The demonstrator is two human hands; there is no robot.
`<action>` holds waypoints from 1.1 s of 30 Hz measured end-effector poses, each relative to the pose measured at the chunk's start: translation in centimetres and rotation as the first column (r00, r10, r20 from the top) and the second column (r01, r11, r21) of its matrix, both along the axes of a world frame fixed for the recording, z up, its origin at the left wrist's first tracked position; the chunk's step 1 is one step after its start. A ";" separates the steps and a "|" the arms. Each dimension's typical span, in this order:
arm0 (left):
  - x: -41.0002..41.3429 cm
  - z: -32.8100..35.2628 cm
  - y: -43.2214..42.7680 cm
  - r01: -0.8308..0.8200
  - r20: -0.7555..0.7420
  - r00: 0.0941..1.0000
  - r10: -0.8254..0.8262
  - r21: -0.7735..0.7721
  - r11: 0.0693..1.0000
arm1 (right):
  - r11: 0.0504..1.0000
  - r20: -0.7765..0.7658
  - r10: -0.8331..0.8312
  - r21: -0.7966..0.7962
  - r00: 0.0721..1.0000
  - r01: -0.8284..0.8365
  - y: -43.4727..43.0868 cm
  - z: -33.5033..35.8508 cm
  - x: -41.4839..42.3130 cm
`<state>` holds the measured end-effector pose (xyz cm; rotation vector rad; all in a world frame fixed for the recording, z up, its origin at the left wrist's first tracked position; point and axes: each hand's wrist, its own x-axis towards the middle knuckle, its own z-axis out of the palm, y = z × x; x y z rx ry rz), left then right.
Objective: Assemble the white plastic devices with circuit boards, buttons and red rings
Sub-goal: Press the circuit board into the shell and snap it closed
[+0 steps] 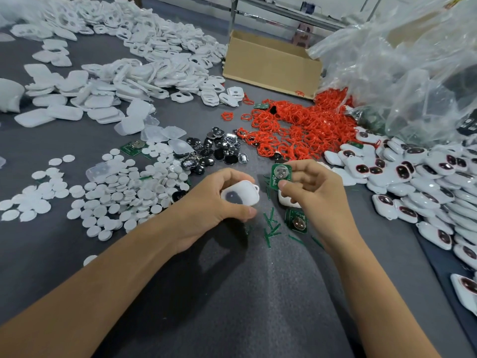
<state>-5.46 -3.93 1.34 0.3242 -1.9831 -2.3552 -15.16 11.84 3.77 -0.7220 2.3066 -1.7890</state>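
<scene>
White plastic shell (241, 196), with a dark oval window in its face, sits in the grip of the left hand (211, 202). The fingers curl over its far edge and the thumb lies along its near side, just above the grey table (232, 293) in the middle of the scene. Just to the right, the right hand (318, 195) pinches a green circuit board (280, 175) between thumb and fingertips, with the round metal holder on the board facing up. The shell and the board are close but apart.

Under the right hand's fingers lies another white part (285, 201), mostly hidden. Just nearer than it, a second circuit board (296, 222) lies flat on the table, with thin green slivers (271, 226) scattered to its left.

Left of the left hand spreads a loose pile of white round discs (124, 187). Beyond the hands lies a cluster of black and silver button pieces (219, 151), and to its right a large heap of red rings (304, 125). Along the right edge, finished white devices (426, 177) with dark red-rimmed windows lie in a dense bank.

Farther off, a cardboard box (271, 63) stands beyond the rings. A crumpled clear plastic bag (400, 60) rises at the far right, and heaps of empty white shells (129, 47) cover the far left of the table.
</scene>
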 end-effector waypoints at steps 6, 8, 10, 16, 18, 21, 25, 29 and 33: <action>-0.1 -0.3 -0.1 -0.018 0.008 1.000 0.018 -0.084 0.996 | 0.998 0.008 0.064 0.017 0.998 -0.064 0.0 0.2 0.2; -0.2 -0.3 0.0 -0.027 0.011 1.000 0.029 -0.136 0.990 | 0.998 0.039 0.052 -0.019 0.998 -0.051 -0.1 0.3 0.2; -0.2 -0.4 0.1 -0.033 0.005 0.999 0.035 -0.178 0.984 | 0.995 0.093 0.055 -0.085 0.994 -0.047 -0.1 0.3 0.4; -0.4 -0.4 0.4 -0.041 -0.036 0.999 0.036 -0.144 0.989 | 0.969 0.264 0.134 -0.236 0.955 -0.071 -0.7 0.3 1.3; -0.4 -0.5 0.4 -0.049 -0.034 0.998 0.046 -0.100 0.994 | 0.969 0.256 0.145 -0.232 0.956 -0.084 -1.0 0.3 1.7; -0.4 -0.5 0.4 -0.049 -0.055 0.997 0.047 -0.044 0.998 | 0.982 0.207 0.111 -0.171 0.972 -0.076 -1.3 0.1 2.0; -0.4 -0.4 0.2 -0.044 -0.104 0.993 0.051 0.066 0.997 | 0.994 -0.078 0.003 0.112 0.997 0.006 -1.1 -0.5 1.7; -0.5 -0.5 -0.1 -0.018 -0.128 0.991 0.040 0.169 0.985 | 0.981 -0.241 0.010 0.192 0.970 0.038 -1.1 -0.6 1.8; -0.3 -0.3 -0.2 -0.015 -0.131 0.990 0.043 0.205 0.979 | 0.983 -0.292 0.115 0.169 0.949 -0.067 -1.0 -0.1 1.8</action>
